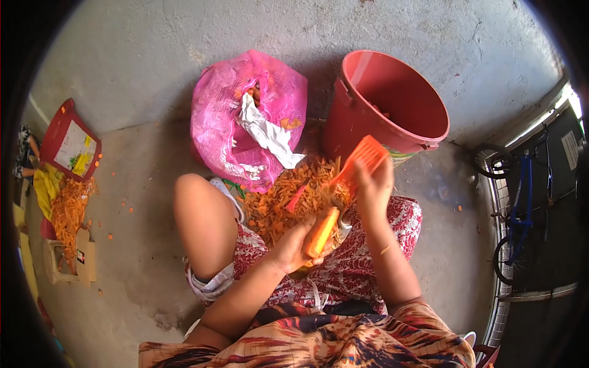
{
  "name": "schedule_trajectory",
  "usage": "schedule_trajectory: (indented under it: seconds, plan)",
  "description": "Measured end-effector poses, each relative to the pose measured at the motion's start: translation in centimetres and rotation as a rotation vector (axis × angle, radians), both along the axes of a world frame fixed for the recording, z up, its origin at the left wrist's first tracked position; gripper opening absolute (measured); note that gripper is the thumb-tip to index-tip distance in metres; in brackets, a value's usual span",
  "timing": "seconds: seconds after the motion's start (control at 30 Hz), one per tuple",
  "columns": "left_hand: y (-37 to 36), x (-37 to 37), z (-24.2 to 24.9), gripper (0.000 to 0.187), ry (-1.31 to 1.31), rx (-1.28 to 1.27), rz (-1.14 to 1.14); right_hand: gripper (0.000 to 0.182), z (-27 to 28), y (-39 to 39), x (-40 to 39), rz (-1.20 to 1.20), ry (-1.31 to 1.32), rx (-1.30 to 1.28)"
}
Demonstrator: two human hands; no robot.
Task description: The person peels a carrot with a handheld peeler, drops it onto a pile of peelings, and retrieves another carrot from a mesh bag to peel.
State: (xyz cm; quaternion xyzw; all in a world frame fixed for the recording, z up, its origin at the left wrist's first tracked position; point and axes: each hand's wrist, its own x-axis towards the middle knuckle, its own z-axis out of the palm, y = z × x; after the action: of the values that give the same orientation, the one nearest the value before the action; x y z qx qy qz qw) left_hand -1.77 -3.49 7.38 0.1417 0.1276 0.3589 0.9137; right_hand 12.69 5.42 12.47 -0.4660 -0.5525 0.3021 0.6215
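My left hand point(296, 246) is closed around a carrot point(322, 233), whose bright orange side faces up and tilts away from me. In my right hand point(375, 187) is an orange plastic peeler point(366, 156) with a slotted, flat head, raised just beyond the carrot. Below both hands, between my bent legs, spreads a heap of carrot peelings point(276, 208). A thin pinkish-red strip point(297, 199) lies on the heap.
A pink mesh sack point(211, 116) with white material stands against the wall, left of a red bucket point(392, 132). Far left are a tipped red container point(70, 116), more peelings point(72, 208) and a cardboard box point(86, 254). A blue bicycle point(521, 208) is at right.
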Motion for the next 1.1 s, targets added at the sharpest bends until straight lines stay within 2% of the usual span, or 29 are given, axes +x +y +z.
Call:
schedule_trajectory:
  seconds: [0.03, 0.1, 0.2, 0.23, 0.3, 0.4, 0.5, 0.57, 0.6, 0.63, 0.7, 0.73, 0.77, 0.8, 0.83, 0.87, 0.93, 1.03, 1.1]
  plan:
    - [-0.6, 0.2, 0.6, 0.046, 0.051, 0.025, -0.025, 0.027, 0.3, 1.1, 1.1, -0.129, -0.016, -0.068]
    - [-0.7, 0.1, 1.2, 0.047, 0.087, 0.032, -0.004, 0.029, 0.8, 2.2, 2.2, -0.120, 0.160, -0.078]
    - [-0.2, 0.0, 0.8, 0.042, 0.099, -0.078, 0.085, 0.031, 1.1, 0.5, 0.9, 0.047, 0.144, -0.032]
    - [0.3, -0.4, 0.2, 0.040, 0.021, -0.104, 0.049, 0.033, 2.4, -1.1, -0.2, 0.131, 0.193, -0.131]
    - [0.7, -0.5, 0.1, 0.040, -0.006, -0.136, 0.056, 0.035, 2.1, -2.4, -0.7, 0.216, 0.133, -0.191]
    - [0.6, -0.4, -0.4, 0.039, -0.033, -0.170, 0.109, 0.034, 1.2, -3.7, -1.6, 0.313, 0.239, -0.301]
    - [0.5, -0.2, 0.5, 0.039, 0.098, -0.094, 0.195, 0.034, 1.0, -5.1, -2.4, 0.368, 0.214, -0.331]
    - [0.5, -0.2, 0.6, 0.033, -0.037, -0.149, 0.150, 0.034, 0.3, -5.4, -2.6, 0.390, 0.198, -0.304]
    - [0.5, -0.2, 0.6, 0.030, -0.104, -0.174, 0.129, 0.030, 0.4, -5.5, -2.6, 0.382, 0.208, -0.314]
    - [0.5, -0.1, 0.6, 0.032, -0.050, -0.186, 0.128, 0.027, 0.4, -5.4, -2.6, 0.375, 0.219, -0.322]
    - [0.5, 0.1, 0.4, 0.037, 0.059, -0.209, 0.128, 0.029, 0.2, -4.7, -2.3, 0.263, 0.094, -0.172]
    - [0.5, 0.0, 0.2, 0.038, 0.015, -0.158, 0.077, 0.032, 0.2, -3.7, -1.7, 0.184, 0.021, -0.077]
    - [0.4, -0.3, 0.0, 0.039, -0.029, -0.108, 0.025, 0.030, -0.6, -2.0, -0.2, 0.103, -0.032, -0.071]
    - [0.3, -0.3, -0.2, 0.039, -0.074, -0.057, -0.027, 0.025, -0.4, -0.9, 0.4, -0.029, 0.057, -0.095]
    - [0.0, -0.2, -0.1, 0.040, -0.053, -0.069, -0.015, 0.022, 0.1, 0.2, 1.5, -0.174, -0.066, -0.128]
    - [-0.3, 0.0, 0.2, 0.041, -0.031, -0.080, -0.003, 0.022, -0.3, 1.0, 2.4, -0.166, -0.030, -0.091]
    - [-0.4, 0.1, 1.1, 0.040, -0.012, -0.136, 0.050, 0.023, 0.6, 0.7, 1.8, -0.097, 0.013, -0.096]
    - [0.4, -0.2, 1.0, 0.036, 0.053, -0.263, 0.112, 0.031, 1.7, -2.6, -0.5, 0.161, 0.126, -0.143]
    - [0.5, -0.2, 0.9, 0.033, -0.020, -0.184, 0.136, 0.035, 2.4, -4.5, -1.4, 0.330, 0.215, -0.254]
